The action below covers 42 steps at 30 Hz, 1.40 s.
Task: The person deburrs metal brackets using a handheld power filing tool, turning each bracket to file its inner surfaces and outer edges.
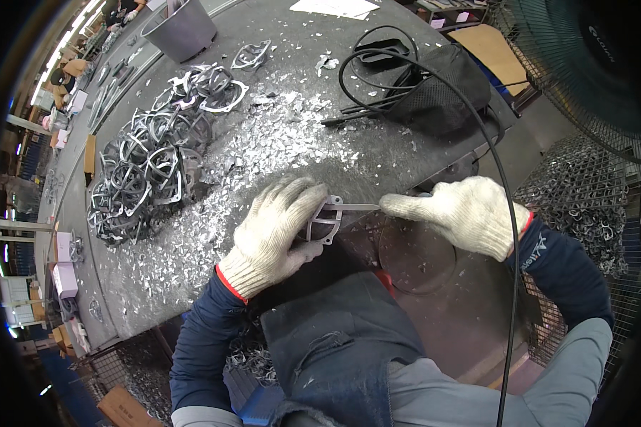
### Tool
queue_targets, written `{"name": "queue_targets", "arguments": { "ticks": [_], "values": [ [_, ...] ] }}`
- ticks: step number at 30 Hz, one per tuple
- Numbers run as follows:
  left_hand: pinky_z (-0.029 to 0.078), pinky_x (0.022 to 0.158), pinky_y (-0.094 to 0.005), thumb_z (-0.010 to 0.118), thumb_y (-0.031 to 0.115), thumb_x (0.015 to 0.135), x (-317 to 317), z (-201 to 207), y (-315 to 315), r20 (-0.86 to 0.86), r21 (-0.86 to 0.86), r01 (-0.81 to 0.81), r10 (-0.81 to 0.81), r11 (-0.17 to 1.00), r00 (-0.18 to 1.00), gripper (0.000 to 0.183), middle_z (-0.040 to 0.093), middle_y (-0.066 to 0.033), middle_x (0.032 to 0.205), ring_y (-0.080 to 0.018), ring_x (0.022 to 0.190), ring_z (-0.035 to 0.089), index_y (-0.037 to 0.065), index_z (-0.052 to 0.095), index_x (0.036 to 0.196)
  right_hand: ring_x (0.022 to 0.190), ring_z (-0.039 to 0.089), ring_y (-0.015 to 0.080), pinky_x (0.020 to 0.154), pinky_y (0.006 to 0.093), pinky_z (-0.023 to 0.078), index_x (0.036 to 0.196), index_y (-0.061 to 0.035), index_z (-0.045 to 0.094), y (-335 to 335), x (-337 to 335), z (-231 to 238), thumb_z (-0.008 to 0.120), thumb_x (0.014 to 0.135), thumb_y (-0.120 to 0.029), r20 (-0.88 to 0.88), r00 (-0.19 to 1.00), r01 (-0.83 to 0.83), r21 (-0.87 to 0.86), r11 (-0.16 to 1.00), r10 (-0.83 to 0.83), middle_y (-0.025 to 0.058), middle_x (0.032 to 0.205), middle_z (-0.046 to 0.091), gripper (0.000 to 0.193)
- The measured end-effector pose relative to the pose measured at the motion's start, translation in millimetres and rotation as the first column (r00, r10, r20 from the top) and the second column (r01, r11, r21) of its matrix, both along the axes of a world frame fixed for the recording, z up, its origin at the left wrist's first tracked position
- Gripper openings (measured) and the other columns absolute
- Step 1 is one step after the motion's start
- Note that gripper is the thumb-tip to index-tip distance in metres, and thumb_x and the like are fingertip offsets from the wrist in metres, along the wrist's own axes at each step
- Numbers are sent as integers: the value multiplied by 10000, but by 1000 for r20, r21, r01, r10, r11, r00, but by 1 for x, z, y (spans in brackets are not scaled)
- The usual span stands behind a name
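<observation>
My left hand (272,238), in a white knit glove, is closed around a small open-framed metal casting (333,208) at the table's near edge. My right hand (464,217), gloved the same way, grips a thin, flat, file-like tool (362,208), its index finger laid along it. The tool reaches left to the upper edge of the casting and appears to touch it. Its handle is hidden inside my right hand, and the glove covers the left side of the casting.
Loose metal flakes (285,135) cover the grey table (263,302). A heap of similar castings (149,160) lies at left, below a grey bucket (180,32). A black mesh bag (438,92) sits far right; a black cable (514,285) hangs beside my right arm. A fan (584,64) stands at upper right.
</observation>
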<state>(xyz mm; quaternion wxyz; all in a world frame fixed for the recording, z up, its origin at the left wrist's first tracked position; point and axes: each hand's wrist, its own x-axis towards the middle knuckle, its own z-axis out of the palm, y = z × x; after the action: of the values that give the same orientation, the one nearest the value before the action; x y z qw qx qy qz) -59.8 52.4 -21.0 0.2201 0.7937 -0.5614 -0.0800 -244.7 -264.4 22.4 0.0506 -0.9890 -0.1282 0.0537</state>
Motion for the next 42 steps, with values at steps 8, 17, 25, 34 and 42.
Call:
{"name": "queue_targets", "arguments": {
  "ticks": [8,17,25,34,42],
  "values": [
    [533,1199,-578,1003,181,694,-7,2,-4,144,-40,87,-80,995,986,944,630,-140,1596,-476,1470,602,203,658,1572,722,801,288,665,435,681,1828,-296,345,20,-20,-15,727,1045,-168,-122,991,32,631,775,58,172,998,771,880],
    [542,1202,-564,978,196,730,-13,6,-8,257,33,116,-121,993,959,882,628,-113,1592,-455,1475,596,256,675,1556,596,655,121,496,291,578,1883,-208,101,24,-10,60,629,1081,-170,-894,401,780,448,437,200,74,898,685,960],
    [511,1217,-580,956,199,760,-12,10,-10,220,95,103,-122,990,968,860,618,-126,1634,-472,1445,610,225,670,1571,644,714,167,546,326,617,1880,-188,134,34,-22,57,633,1070,-158,-872,479,714,455,532,103,104,987,719,951],
    [510,1197,-550,804,146,915,4,9,-18,-52,-78,175,-179,981,982,668,666,-217,1582,-455,1380,656,81,669,1566,902,817,430,864,515,699,1819,-217,344,32,-43,24,695,1053,-193,-400,917,188,397,899,-15,264,1293,769,842],
    [643,974,-389,584,463,1189,15,2,-29,-627,-227,27,-167,974,761,577,830,-166,1214,-245,1109,806,-45,758,1400,746,812,363,607,490,678,1726,-480,487,49,-45,40,588,1147,-219,-63,997,51,0,999,-51,155,818,683,643]
  ]
}}
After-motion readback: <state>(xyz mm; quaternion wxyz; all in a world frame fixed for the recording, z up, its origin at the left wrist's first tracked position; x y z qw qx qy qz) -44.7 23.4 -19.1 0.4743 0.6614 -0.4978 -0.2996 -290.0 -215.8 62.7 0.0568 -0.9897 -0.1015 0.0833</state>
